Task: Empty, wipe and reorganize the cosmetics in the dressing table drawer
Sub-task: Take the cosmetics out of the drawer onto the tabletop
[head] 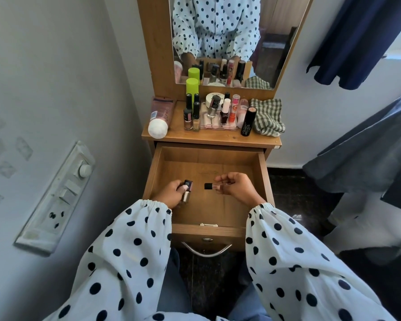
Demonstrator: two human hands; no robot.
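Left hand [171, 193] grips a nail polish bottle [187, 191]; right hand [236, 185] grips a tube [214, 186].

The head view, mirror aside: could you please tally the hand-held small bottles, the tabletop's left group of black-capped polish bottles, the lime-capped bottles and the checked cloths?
Hand-held small bottles: 2, one each in the left hand and the right hand
Black-capped polish bottles: 4
Lime-capped bottles: 1
Checked cloths: 1
Total: 8

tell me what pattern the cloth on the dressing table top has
Green and white checks; the cloth lies crumpled at the right end, clearest in the head view.
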